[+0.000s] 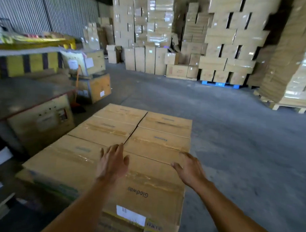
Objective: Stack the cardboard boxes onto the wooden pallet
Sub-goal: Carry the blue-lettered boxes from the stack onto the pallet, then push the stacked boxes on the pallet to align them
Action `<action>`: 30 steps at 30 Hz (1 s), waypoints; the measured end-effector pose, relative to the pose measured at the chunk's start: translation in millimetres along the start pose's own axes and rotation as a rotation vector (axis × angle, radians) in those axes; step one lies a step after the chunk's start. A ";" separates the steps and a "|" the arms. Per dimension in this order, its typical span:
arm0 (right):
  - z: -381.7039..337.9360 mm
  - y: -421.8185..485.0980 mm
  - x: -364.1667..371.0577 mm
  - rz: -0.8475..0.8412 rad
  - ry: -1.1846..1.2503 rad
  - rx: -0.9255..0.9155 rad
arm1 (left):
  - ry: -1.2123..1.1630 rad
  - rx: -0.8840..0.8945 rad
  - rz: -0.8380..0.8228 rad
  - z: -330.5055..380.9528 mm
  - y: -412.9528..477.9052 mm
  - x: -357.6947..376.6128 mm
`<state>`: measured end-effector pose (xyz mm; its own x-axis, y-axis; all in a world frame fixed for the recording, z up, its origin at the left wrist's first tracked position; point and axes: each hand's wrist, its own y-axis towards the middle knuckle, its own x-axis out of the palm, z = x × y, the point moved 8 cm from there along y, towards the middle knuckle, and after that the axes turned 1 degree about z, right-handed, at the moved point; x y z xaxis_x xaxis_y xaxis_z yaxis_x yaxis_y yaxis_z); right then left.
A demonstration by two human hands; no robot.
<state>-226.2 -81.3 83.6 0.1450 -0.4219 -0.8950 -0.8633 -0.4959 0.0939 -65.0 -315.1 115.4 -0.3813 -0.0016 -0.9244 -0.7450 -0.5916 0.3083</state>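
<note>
We count four cardboard boxes (pixel 156 144) lying two by two, plus a nearer row, stacked on the floor (pixel 235 137). Our left hand (pixel 112 165) and right hand (pixel 190 170) spread over the nearest top, both grips apart.

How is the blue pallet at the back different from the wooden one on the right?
The blue pallet is bright blue; the wooden pallet is pale bare wood. The blue pallet carries boxes with dark gaps between them; the wooden pallet carries a wrapped stack with shiny film. The blue pallet stands farther back than the wooden pallet. Both sit on the grey floor under tall loads.
</note>
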 end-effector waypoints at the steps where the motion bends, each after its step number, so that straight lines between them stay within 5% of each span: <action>1: -9.6 12.9 -11.3 0.025 0.008 -0.036 | 0.006 -0.013 0.043 4.2 12.5 -12.9; 8: -45.1 91.0 -31.1 0.040 -0.010 -0.165 | 0.055 -0.036 0.093 21.9 72.5 -49.4; 16: -81.4 174.5 16.5 -0.132 -0.010 -0.438 | 0.035 -0.285 0.071 10.9 78.5 -17.7; 30: -52.6 161.8 43.6 -0.488 -0.072 -0.960 | 0.162 -0.906 0.046 137.3 -61.2 34.2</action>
<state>-334.1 -219.9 82.8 0.3152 0.0130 -0.9489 0.0247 -0.9997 -0.0055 -107.6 -168.2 95.7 -0.2673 -0.1133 -0.9569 0.0082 -0.9933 0.1153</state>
